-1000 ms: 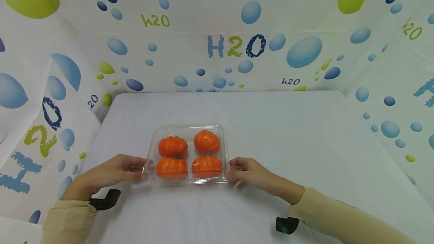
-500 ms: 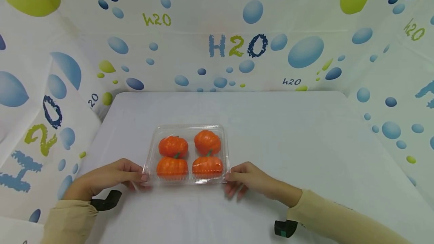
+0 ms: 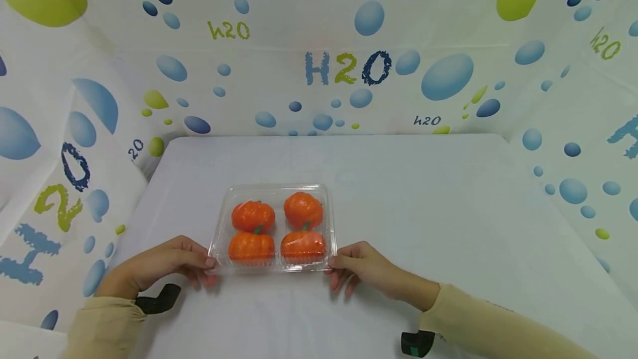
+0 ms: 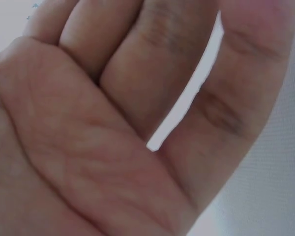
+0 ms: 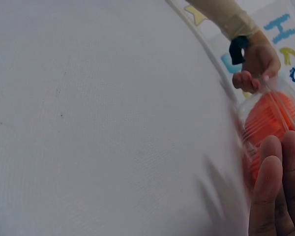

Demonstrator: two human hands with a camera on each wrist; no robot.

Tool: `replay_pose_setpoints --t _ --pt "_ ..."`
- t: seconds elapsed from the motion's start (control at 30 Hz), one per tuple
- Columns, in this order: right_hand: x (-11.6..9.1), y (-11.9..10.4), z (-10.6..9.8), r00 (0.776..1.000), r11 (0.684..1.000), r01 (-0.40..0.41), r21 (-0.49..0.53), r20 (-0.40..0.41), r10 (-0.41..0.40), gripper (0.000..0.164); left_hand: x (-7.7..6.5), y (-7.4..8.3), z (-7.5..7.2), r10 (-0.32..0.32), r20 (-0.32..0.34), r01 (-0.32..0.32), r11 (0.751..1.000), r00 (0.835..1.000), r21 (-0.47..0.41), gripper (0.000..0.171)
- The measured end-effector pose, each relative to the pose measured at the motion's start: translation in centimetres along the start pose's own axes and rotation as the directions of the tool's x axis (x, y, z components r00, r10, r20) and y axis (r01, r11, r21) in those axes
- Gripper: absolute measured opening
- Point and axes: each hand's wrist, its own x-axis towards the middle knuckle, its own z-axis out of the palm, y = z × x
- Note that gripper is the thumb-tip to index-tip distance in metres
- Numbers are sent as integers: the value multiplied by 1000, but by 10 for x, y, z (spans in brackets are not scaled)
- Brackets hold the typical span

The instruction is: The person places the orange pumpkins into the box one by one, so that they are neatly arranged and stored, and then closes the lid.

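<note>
A clear plastic clamshell box [image 3: 279, 208] lies on the white table, left of centre in the head view. Several small orange pumpkins [image 3: 251, 247] with green stems show through it, set in two rows. My left hand [image 3: 161, 263] pinches the box's near left corner, thumb on the edge and fingers below. At the near right corner my right hand [image 3: 371, 270] does the same. The left wrist view holds only the palm [image 4: 83, 128] and fingers, so the box is hidden there. In the right wrist view, fingertips [image 5: 268, 182] stand before the box's side.
White cloth covers the table [image 3: 423, 198], which stretches away behind and to the right of the box. A printed backdrop [image 3: 279, 93] with blue and green drops encloses the back and sides. Dark wrist mounts [image 3: 158, 299] hang beneath both forearms.
Both hands have slid from the box's sides down to its near corners, and the thumbs now lie on the edge with fingers lower. The box and pumpkins have stayed in place.
</note>
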Motion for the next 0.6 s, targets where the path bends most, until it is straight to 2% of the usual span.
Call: replay_pose_setpoints --t 0.33,0.6 --pt "0 2 3 999 1000 27 -5 -28 -27 32 0 2 2 16 17 -17 1000 1000 11 31" --pt "-1 3 5 998 999 43 10 -49 -43 33 -3 4 0 55 46 -57 998 997 36 29"
